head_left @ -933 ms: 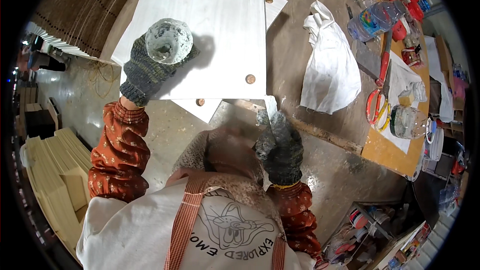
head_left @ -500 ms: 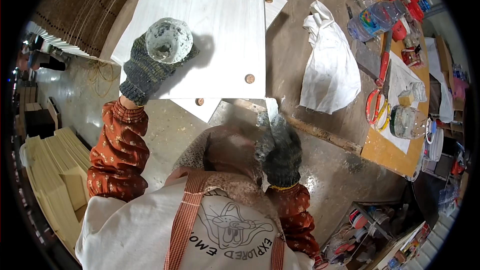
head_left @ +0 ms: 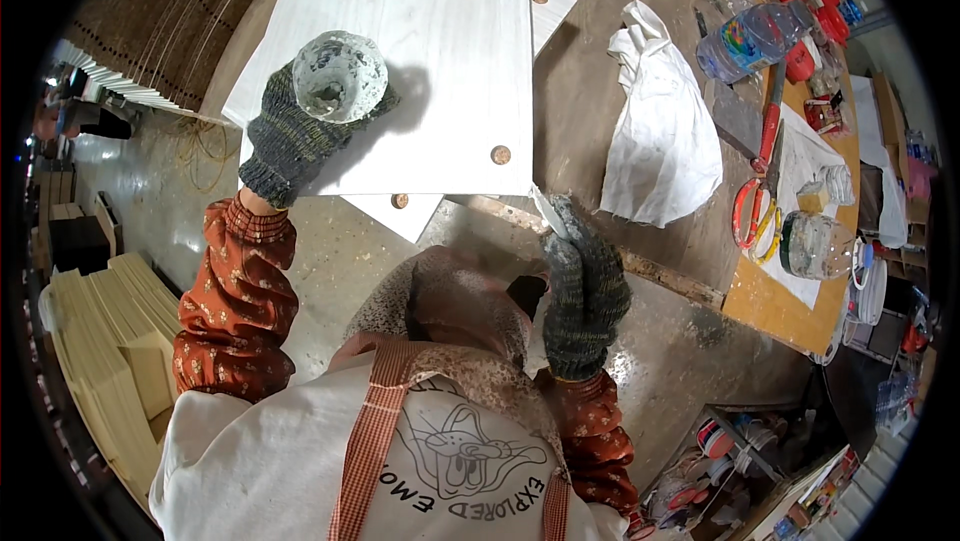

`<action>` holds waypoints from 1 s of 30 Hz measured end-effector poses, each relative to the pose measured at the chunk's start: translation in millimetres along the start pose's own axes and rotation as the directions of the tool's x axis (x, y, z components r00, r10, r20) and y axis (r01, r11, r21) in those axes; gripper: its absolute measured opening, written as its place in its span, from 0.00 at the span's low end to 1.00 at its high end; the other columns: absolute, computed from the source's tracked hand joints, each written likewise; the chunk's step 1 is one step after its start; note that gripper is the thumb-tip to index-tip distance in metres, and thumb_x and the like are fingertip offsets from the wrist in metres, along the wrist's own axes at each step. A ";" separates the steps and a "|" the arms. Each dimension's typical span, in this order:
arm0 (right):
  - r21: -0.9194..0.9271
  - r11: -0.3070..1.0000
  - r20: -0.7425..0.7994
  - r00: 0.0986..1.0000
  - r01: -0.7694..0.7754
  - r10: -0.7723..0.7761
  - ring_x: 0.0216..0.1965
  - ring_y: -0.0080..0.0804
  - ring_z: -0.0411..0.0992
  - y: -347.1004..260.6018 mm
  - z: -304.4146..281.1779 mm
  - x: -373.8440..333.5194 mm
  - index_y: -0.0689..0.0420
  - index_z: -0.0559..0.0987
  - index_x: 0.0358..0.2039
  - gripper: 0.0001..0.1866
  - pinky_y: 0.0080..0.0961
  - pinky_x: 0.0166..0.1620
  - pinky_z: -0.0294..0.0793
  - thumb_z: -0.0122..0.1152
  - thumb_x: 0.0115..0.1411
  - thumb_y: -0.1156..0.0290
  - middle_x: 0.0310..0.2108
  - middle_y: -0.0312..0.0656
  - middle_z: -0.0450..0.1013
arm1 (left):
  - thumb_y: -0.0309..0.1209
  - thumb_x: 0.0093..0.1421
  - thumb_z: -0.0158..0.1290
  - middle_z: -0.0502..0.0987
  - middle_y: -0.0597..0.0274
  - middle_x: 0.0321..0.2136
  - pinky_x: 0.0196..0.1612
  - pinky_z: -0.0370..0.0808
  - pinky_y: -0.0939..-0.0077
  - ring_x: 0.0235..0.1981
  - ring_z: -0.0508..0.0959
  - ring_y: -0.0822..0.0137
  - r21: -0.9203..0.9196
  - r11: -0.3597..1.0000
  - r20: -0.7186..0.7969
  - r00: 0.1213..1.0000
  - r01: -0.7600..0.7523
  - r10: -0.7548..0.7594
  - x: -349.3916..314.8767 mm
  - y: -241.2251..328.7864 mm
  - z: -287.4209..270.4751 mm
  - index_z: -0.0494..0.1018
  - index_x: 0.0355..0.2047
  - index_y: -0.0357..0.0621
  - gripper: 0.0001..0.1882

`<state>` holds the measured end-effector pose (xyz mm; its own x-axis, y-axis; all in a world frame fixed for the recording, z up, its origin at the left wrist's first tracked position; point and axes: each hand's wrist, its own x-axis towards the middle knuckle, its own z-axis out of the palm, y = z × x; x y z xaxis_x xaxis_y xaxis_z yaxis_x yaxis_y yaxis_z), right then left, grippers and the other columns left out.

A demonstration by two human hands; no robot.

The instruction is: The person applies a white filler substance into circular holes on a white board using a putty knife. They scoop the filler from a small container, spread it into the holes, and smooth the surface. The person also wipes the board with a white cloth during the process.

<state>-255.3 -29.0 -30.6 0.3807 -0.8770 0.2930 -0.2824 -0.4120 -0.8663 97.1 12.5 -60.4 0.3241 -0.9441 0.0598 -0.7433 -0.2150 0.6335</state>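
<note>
Left hand (head_left: 300, 136) grips a glue-caked plastic cup (head_left: 339, 76), light and crushable; right hand (head_left: 585, 286), at five o'clock, pinches a thin blade (head_left: 548, 211) near the stiff white panel (head_left: 420, 51).

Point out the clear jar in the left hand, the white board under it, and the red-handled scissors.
clear jar (head_left: 338, 78), head view, on its open mouth.
white board (head_left: 440, 31), head view, on its bare face right of the jar.
red-handled scissors (head_left: 748, 211), head view, on the red handle loop.
</note>
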 end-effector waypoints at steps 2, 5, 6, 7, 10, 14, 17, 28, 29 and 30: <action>-0.110 0.981 -0.005 0.987 0.162 -0.163 0.40 0.40 0.71 2.3 0.2 3.0 0.63 0.74 0.39 0.11 0.30 0.45 0.69 0.48 0.59 0.73 0.42 0.46 0.72 | 0.39 0.49 0.58 0.70 0.52 0.43 0.43 0.74 0.72 0.43 0.73 0.62 0.036 0.999 -0.015 1.000 0.010 -0.010 2.2 19.7 -1.6 0.60 0.50 0.37 0.32; -0.078 0.995 -0.021 0.998 0.063 -0.065 0.41 0.39 0.71 13.2 -0.2 -0.9 0.62 0.75 0.40 0.11 0.30 0.45 0.69 0.49 0.58 0.74 0.41 0.46 0.72 | 0.40 0.48 0.59 0.72 0.53 0.40 0.42 0.74 0.72 0.40 0.75 0.62 -0.196 0.979 -0.069 0.997 -0.052 0.039 1.4 21.3 2.7 0.64 0.47 0.36 0.30; -0.116 0.990 -0.020 0.997 0.077 -0.080 0.40 0.39 0.71 14.0 -0.6 -2.2 0.62 0.75 0.40 0.12 0.29 0.45 0.69 0.50 0.57 0.74 0.41 0.46 0.73 | 0.40 0.47 0.60 0.73 0.53 0.39 0.41 0.75 0.72 0.39 0.75 0.62 -0.282 0.954 -0.102 0.992 -0.099 0.073 0.2 19.3 3.5 0.65 0.47 0.36 0.30; -0.160 0.983 -0.021 0.996 0.088 -0.092 0.40 0.39 0.71 15.1 -1.1 -4.2 0.62 0.75 0.41 0.12 0.29 0.45 0.69 0.50 0.57 0.74 0.40 0.46 0.73 | 0.41 0.47 0.60 0.73 0.53 0.40 0.41 0.75 0.72 0.40 0.75 0.62 -0.132 0.988 -0.076 0.995 -0.076 0.066 0.8 27.6 2.1 0.65 0.47 0.37 0.30; -0.056 0.998 -0.064 0.998 0.010 -0.014 0.40 0.38 0.71 6.3 -2.5 -7.4 0.62 0.75 0.41 0.12 0.28 0.44 0.69 0.50 0.58 0.73 0.39 0.46 0.73 | 0.41 0.47 0.60 0.73 0.54 0.40 0.41 0.74 0.73 0.40 0.75 0.63 0.149 0.987 -0.060 0.996 -0.059 0.069 1.1 49.5 -4.4 0.66 0.46 0.38 0.29; -0.058 0.998 -0.114 0.993 -0.009 0.002 0.38 0.37 0.72 2.3 1.3 -14.7 0.62 0.75 0.40 0.12 0.28 0.43 0.69 0.49 0.58 0.72 0.37 0.47 0.74 | 0.40 0.49 0.58 0.74 0.55 0.38 0.42 0.74 0.72 0.40 0.75 0.64 0.022 0.996 -0.110 0.990 -0.082 0.084 -2.2 42.7 -2.6 0.68 0.45 0.39 0.26; -0.025 0.999 -0.004 0.999 -0.038 0.038 0.37 0.39 0.72 1.3 -9.8 -10.4 0.63 0.75 0.40 0.12 0.29 0.41 0.69 0.48 0.58 0.72 0.35 0.48 0.74 | 0.41 0.49 0.58 0.75 0.57 0.38 0.43 0.73 0.72 0.40 0.75 0.65 -0.075 0.996 -0.064 0.997 -0.045 0.040 0.8 49.6 -5.7 0.70 0.43 0.41 0.24; -0.216 0.973 0.144 0.988 0.078 -0.047 0.36 0.37 0.73 -4.4 -25.2 7.7 0.62 0.75 0.41 0.13 0.28 0.39 0.74 0.54 0.55 0.71 0.36 0.48 0.74 | 0.43 0.49 0.57 0.76 0.57 0.36 0.39 0.74 0.73 0.36 0.76 0.64 0.101 0.994 -0.022 0.999 -0.033 0.036 6.5 60.0 -7.6 0.72 0.41 0.41 0.23; -0.228 0.972 0.176 0.984 0.055 -0.014 0.39 0.34 0.74 -2.6 -26.4 6.4 0.62 0.73 0.43 0.16 0.27 0.40 0.76 0.56 0.54 0.71 0.38 0.47 0.74 | 0.43 0.49 0.57 0.76 0.57 0.35 0.39 0.74 0.73 0.36 0.76 0.64 0.115 0.992 -0.048 0.997 -0.054 0.060 4.7 51.7 -5.9 0.72 0.41 0.41 0.23; -0.232 0.968 0.144 0.988 0.096 -0.063 0.36 0.36 0.74 -2.4 -25.8 6.8 0.63 0.74 0.41 0.13 0.27 0.39 0.75 0.54 0.55 0.72 0.36 0.48 0.74 | 0.43 0.49 0.58 0.76 0.56 0.35 0.39 0.75 0.72 0.36 0.76 0.64 0.129 0.989 -0.072 0.994 -0.074 0.084 3.4 47.3 -5.2 0.72 0.40 0.40 0.23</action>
<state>-274.8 -40.3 -16.1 0.5203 -0.8046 0.2862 -0.4414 -0.5403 -0.7164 66.1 0.4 -26.1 0.3022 -0.9382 0.1684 -0.8344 -0.1750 0.5226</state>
